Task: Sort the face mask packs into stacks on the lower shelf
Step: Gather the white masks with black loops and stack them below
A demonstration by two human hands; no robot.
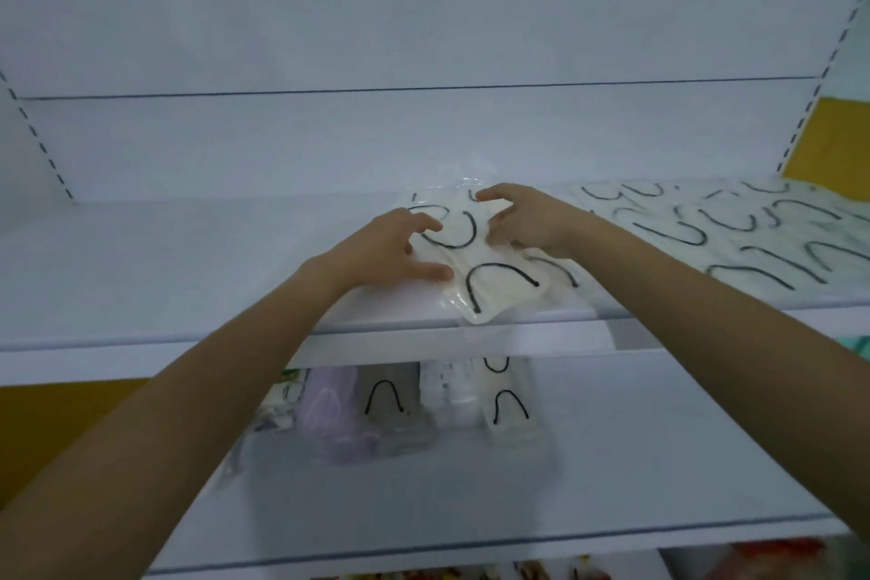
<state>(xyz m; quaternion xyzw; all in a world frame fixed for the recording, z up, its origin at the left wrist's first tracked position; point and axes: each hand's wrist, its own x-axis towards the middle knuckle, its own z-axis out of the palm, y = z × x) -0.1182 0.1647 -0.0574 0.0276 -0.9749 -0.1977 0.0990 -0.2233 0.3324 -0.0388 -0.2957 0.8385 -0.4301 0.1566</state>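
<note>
1. Lay nearest, under the lowest edge: colourful goods, too blurred to name.
2. Stood upright on the lower shelf (659, 462), side by side: a row of mask packs (390, 396), purple, grey, white and cream, some with black ear loops showing.
3. Stretched up and forward over that shelf, both bare forearms, wrists nearly straight, converging on one cream pack (499, 292).
4. Rested on the upper shelf (188, 264), near corner hanging over the front lip.
5. Gripped its left side with the left hand (395, 250), fingers bent and spread on top, thumb at the near edge.
6. Touched its far part with the right hand (527, 219), forefinger and thumb bent toward each other; pinching or only pressing, could not tell.
7. Lay beyond to the right on the same shelf: a spread of cream packs (734, 235), overlapping.
8. Closed off behind by the white back panel (376, 141).
</note>
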